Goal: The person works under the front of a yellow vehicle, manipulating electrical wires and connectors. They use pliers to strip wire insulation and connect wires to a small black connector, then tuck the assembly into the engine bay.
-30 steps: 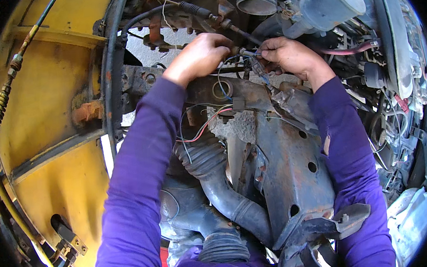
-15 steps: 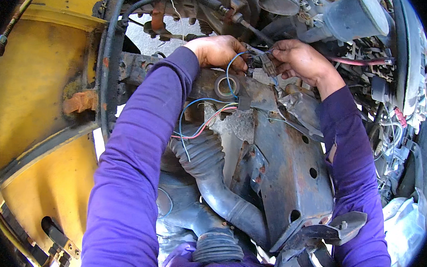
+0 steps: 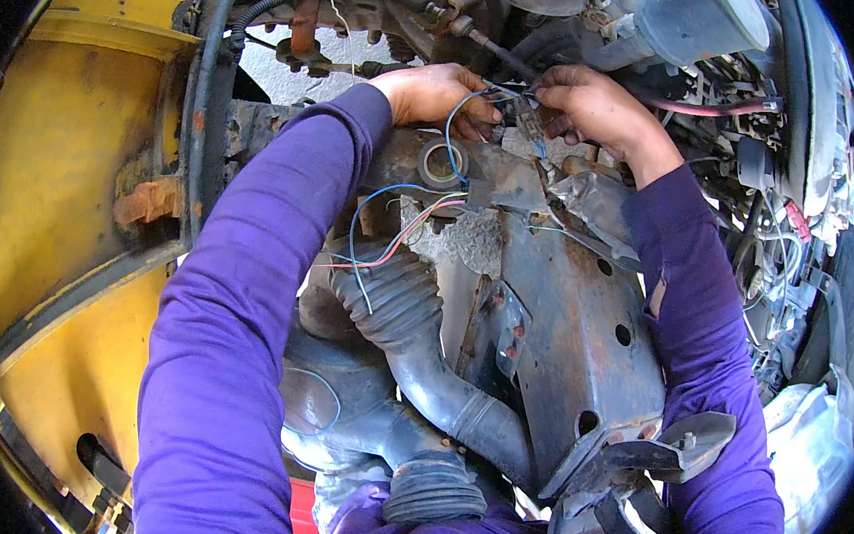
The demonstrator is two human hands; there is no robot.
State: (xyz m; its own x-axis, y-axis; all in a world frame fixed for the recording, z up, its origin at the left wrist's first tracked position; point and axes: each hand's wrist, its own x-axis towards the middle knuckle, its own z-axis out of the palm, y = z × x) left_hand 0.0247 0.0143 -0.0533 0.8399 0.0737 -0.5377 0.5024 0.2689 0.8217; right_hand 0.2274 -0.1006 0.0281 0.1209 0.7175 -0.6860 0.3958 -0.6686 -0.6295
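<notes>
brightly lit pale grey ground (image 3: 277, 76)

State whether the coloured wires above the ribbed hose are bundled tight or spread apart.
Spread apart: left of the small dark piece, the coloured wires fan out, one blue end hanging over the ribbed hose.

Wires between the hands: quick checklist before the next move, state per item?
1. Both hands at the wiring: ok. Left hand and right hand meet close together over the beam.
2. Blue wire visible by the left hand: ok. It loops down beside the fingers.
3. Wire joint complete: cannot tell. Fingers hide too much.
4. Loose wires tucked away: not ok. They fan out over the ribbed hose, one blue end hanging.
5. Ring-shaped roll, probably tape, near the hands: ok. It sits on the beam, below the left hand.
</notes>
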